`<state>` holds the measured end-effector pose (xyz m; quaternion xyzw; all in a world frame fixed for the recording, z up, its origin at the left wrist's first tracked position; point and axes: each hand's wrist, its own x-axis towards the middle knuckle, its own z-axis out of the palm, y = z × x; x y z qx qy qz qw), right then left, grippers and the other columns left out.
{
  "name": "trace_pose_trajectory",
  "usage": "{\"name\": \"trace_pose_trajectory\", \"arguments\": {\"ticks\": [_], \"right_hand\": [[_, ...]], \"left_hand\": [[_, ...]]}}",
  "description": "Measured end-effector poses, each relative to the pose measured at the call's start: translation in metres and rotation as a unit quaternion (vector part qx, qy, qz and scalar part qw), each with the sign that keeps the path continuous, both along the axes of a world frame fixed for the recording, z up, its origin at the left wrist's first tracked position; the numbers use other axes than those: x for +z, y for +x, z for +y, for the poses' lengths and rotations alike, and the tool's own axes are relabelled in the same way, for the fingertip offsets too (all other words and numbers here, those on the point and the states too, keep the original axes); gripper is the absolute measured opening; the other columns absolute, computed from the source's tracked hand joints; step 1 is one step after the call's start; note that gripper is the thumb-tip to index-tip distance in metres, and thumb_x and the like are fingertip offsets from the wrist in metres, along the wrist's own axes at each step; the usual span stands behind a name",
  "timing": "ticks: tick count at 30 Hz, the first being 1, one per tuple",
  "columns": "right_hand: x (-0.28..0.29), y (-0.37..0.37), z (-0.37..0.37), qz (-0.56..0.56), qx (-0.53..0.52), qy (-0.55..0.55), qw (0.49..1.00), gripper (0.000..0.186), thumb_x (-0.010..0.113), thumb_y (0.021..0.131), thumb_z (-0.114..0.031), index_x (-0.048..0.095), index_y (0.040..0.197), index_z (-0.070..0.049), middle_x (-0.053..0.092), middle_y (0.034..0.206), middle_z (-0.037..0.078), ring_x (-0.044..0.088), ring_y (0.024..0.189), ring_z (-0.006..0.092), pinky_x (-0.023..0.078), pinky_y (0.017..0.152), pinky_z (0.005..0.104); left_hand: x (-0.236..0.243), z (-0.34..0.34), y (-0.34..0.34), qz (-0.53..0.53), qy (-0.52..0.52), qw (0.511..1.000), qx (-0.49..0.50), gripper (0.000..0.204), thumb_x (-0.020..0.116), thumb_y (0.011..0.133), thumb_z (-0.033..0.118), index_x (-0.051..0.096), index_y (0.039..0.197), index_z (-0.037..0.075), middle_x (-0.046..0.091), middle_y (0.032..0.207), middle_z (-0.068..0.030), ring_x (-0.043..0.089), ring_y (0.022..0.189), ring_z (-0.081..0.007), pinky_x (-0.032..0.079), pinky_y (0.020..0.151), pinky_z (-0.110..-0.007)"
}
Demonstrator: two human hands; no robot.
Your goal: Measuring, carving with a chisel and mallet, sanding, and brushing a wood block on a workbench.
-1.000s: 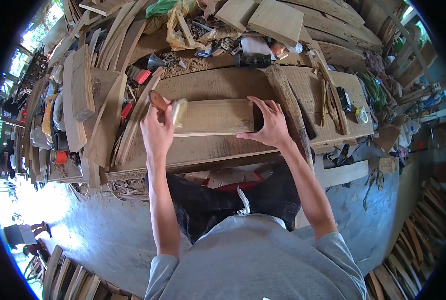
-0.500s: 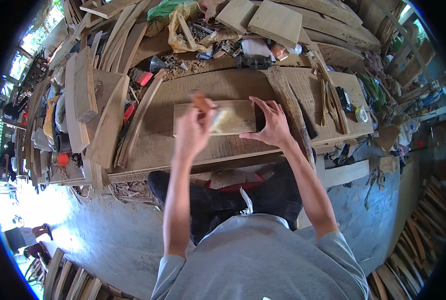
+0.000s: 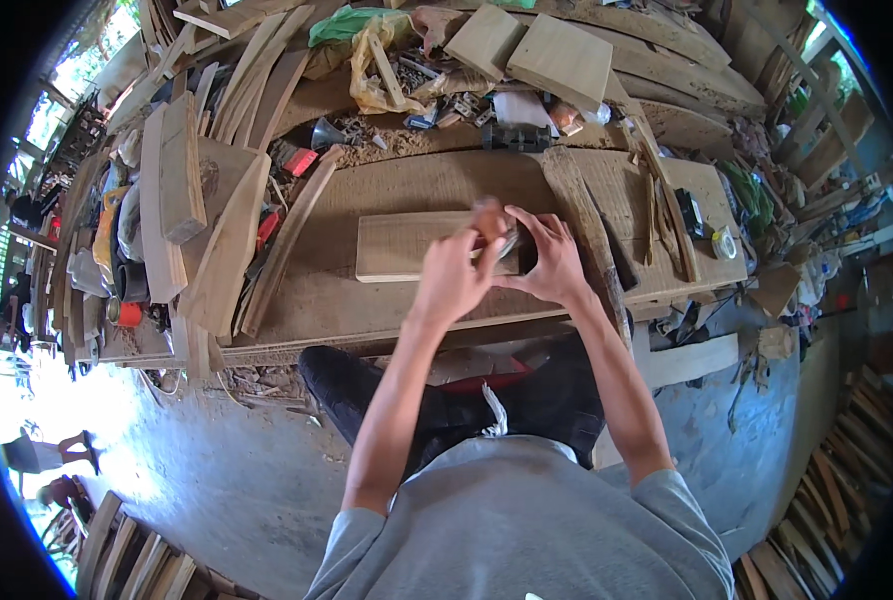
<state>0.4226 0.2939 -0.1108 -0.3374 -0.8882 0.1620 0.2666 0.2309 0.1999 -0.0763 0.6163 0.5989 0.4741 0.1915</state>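
A pale rectangular wooden block (image 3: 397, 245) lies flat on the broad wooden board (image 3: 327, 300) of the bench before me. My left hand (image 3: 457, 270) is closed round a brown-handled tool (image 3: 489, 220) over the block's right part; motion blur and the fingers hide its working end, so its kind is unclear. With thumb and fingers spread to either side, my right hand (image 3: 555, 262) grips the block's right end. The two hands are close together, nearly touching.
A rough wooden bar (image 3: 579, 205) lies just right of my right hand. Curved wood strips (image 3: 292, 240) and a red-and-black brush (image 3: 299, 160) are at the left. Behind are square wood pieces (image 3: 562, 60) and loose hardware. A tape roll (image 3: 724, 245) sits near the right edge.
My left hand has moved right with the tool, from the block's middle to its right end, beside my right hand. The right hand keeps its grip; the whole view has shifted slightly.
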Motion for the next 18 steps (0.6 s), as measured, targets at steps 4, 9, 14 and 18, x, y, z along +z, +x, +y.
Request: {"name": "trace_pose_trajectory", "arguments": {"ticks": [4, 9, 14, 18], "right_hand": [[0.008, 0.002, -0.004, -0.011, -0.001, -0.029, 1.0, 0.113, 0.095, 0.063, -0.065, 0.051, 0.155, -0.017, 0.066, 0.141, 0.01, 0.061, 0.125, 0.0366, 0.046, 0.114, 0.0511], [0.008, 0.002, -0.002, -0.017, 0.001, -0.023, 1.0, 0.114, 0.095, 0.063, -0.065, 0.051, 0.156, -0.017, 0.065, 0.144, 0.01, 0.06, 0.127, 0.0371, 0.045, 0.115, 0.0517], [0.003, 0.005, 0.002, -0.034, -0.014, -0.035, 0.999, 0.116, 0.094, 0.063, -0.066, 0.047, 0.158, -0.018, 0.064, 0.142, 0.013, 0.056, 0.131, 0.0372, 0.043, 0.117, 0.0516], [-0.002, 0.001, 0.002, -0.03, 0.011, -0.025, 0.999, 0.117, 0.093, 0.063, -0.068, 0.046, 0.159, -0.018, 0.064, 0.142, 0.014, 0.055, 0.132, 0.0373, 0.041, 0.118, 0.0516]], "left_hand": [[0.0, -0.021, -0.072, 0.002, 0.003, 0.996, 0.086, 0.026, 0.07, 0.104, 0.028, 0.074, 0.114, 0.004, 0.081, 0.096, -0.0163, 0.08, 0.076, -0.0264, 0.065, 0.062, -0.038], [0.011, -0.026, -0.115, 0.211, -0.004, 0.953, 0.218, 0.018, 0.063, 0.107, 0.02, 0.072, 0.117, 0.008, 0.078, 0.092, -0.017, 0.078, 0.073, -0.0281, 0.064, 0.065, -0.041], [0.032, 0.006, 0.005, 0.113, -0.066, 0.989, 0.061, 0.02, 0.067, 0.105, 0.021, 0.074, 0.11, 0.002, 0.077, 0.091, -0.0183, 0.078, 0.079, -0.033, 0.062, 0.071, -0.043], [-0.008, 0.009, 0.008, -0.022, 0.022, 0.999, -0.021, 0.02, 0.066, 0.106, 0.023, 0.071, 0.114, 0.006, 0.079, 0.093, -0.0191, 0.08, 0.081, -0.0307, 0.066, 0.072, -0.04]]}}
